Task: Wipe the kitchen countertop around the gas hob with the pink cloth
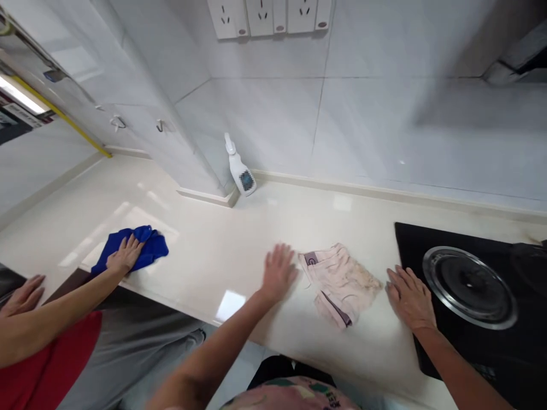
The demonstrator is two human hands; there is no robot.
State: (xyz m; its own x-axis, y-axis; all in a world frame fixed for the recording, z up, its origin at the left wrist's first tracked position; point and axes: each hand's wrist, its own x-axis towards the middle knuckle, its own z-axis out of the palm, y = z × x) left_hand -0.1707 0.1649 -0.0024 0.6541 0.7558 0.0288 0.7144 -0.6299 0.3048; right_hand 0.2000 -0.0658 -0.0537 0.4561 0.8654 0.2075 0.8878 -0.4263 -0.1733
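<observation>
A crumpled pale pink cloth with dark trim lies on the cream countertop. My left hand rests flat on the counter just left of the cloth, fingers spread, close to its edge. My right hand lies flat, fingers apart, just right of the cloth, beside the black cooktop. Neither hand holds anything.
At the left another person in red presses one hand on a blue cloth; their other hand rests on the counter edge. A white spray bottle stands against the tiled wall. A round burner sits in the cooktop. Wall sockets above.
</observation>
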